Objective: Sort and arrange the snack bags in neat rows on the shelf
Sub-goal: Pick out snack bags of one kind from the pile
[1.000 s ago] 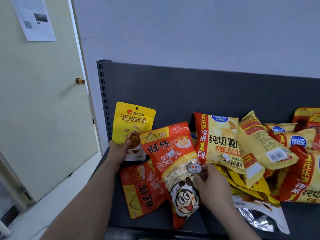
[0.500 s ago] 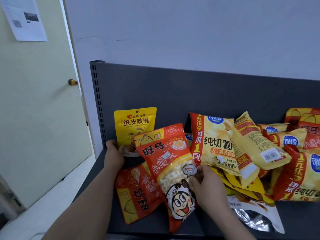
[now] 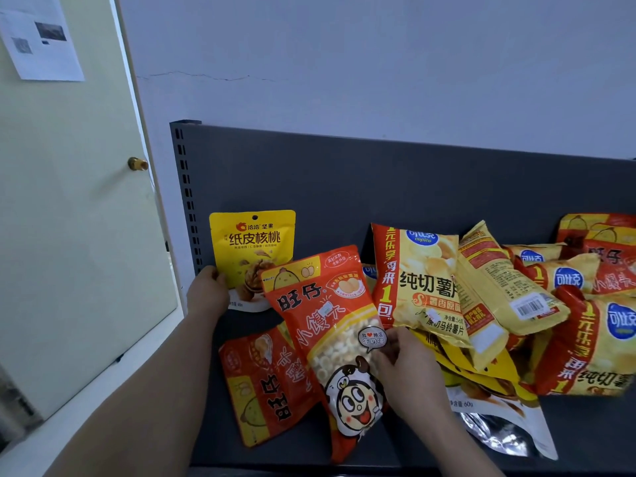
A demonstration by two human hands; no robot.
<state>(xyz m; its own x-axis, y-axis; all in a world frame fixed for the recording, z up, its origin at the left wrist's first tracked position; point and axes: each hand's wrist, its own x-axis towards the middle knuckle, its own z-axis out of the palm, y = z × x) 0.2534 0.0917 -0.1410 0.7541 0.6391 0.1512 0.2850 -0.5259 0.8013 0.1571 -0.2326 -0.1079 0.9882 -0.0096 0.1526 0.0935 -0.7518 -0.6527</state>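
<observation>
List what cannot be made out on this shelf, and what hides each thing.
Head view only:
1. Left hand: its fingers are hidden behind the yellow walnut pouch it holds.
2. Lower red bag: right part lies under the upper red bag that the right hand pinches.
3. Rightmost chip bag: cut by the frame's right edge.
4. Silver pouch: top buried under yellow bags.

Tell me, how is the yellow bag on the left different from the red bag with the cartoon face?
The yellow bag stands upright against the shelf's back panel; the red bag tilts, overlapping it. The red bag has a clear window showing small round snacks; the yellow bag has only printed pictures. The left hand grips the yellow bag, the right hand the red bag. Both are snack pouches with Chinese lettering.
</observation>
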